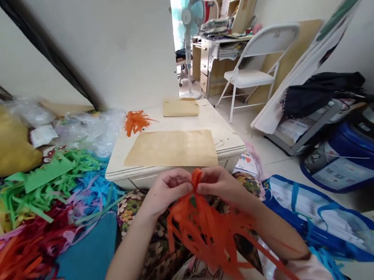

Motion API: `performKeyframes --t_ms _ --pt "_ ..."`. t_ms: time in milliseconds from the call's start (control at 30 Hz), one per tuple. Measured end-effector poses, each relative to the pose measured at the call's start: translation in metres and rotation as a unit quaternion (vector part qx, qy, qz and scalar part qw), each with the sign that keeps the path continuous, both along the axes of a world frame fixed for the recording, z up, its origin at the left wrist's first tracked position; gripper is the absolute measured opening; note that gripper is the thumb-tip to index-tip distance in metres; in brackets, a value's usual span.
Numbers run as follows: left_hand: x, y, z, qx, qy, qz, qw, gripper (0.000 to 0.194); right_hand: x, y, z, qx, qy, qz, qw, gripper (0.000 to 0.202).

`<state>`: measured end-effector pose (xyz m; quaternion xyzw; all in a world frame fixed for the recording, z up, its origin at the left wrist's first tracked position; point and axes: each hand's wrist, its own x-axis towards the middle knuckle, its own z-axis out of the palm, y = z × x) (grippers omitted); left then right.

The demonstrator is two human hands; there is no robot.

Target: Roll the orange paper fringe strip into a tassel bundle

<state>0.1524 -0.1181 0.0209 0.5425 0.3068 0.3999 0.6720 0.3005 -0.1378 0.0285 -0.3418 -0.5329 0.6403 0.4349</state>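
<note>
A bunch of orange strips (210,229) hangs over the lap, gathered at its top between both hands. My left hand (173,188) pinches the gathered top from the left side. From the right, my right hand (216,184) pinches the same spot, its fingertips close to the left ones. A small orange loop stands up between the fingertips. Just beyond the hands is a low white table (156,116). On it lie a brown paper sheet (174,148), a smaller folded brown paper (180,107) and a small heap of orange strips (135,121).
Piles of green strips (49,175), blue, pink, red and orange strips (10,271) lie at the left, with clear plastic bags (95,129) behind. On the right are a blue bag (323,218), a blue drum (348,149) and a white folding chair (254,75). A fan (186,17) stands behind.
</note>
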Motion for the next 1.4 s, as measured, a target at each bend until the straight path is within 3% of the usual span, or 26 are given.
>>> performKeyframes --t_ms 233,533,933,1067,1200,1267,1300,1400 --pt "0.007 -0.011 -0.018 0.051 -0.113 0.026 0.992 0.021 -0.008 -0.009 -0.001 0.023 -0.015 -0.08 0.996 0.023" --pt "0.025 -0.017 -0.036 0.071 -0.129 0.139 0.979 0.034 -0.003 -0.015 -0.008 0.049 -0.045 -0.107 0.992 0.019" --pt "0.033 -0.02 -0.051 0.053 -0.105 0.08 0.99 0.034 0.011 -0.013 -0.017 0.078 -0.03 -0.038 0.996 0.015" --pt "0.037 -0.018 -0.052 0.085 -0.099 0.099 0.986 0.033 0.009 -0.015 -0.021 0.099 -0.056 -0.084 0.99 0.013" --pt "0.038 -0.017 -0.051 0.144 -0.066 0.146 0.977 0.027 0.005 -0.023 -0.023 0.179 -0.151 -0.167 0.958 0.013" --pt "0.031 -0.016 -0.045 0.169 -0.055 0.138 0.974 0.024 0.007 -0.027 -0.021 0.218 -0.224 -0.189 0.931 0.013" --pt "0.026 -0.015 -0.04 0.186 -0.042 0.112 0.975 0.023 0.009 -0.027 -0.02 0.238 -0.262 -0.186 0.917 0.013" --pt "0.008 -0.009 -0.019 0.251 0.073 -0.041 0.964 0.024 0.02 -0.026 -0.013 0.31 -0.387 -0.13 0.859 0.01"
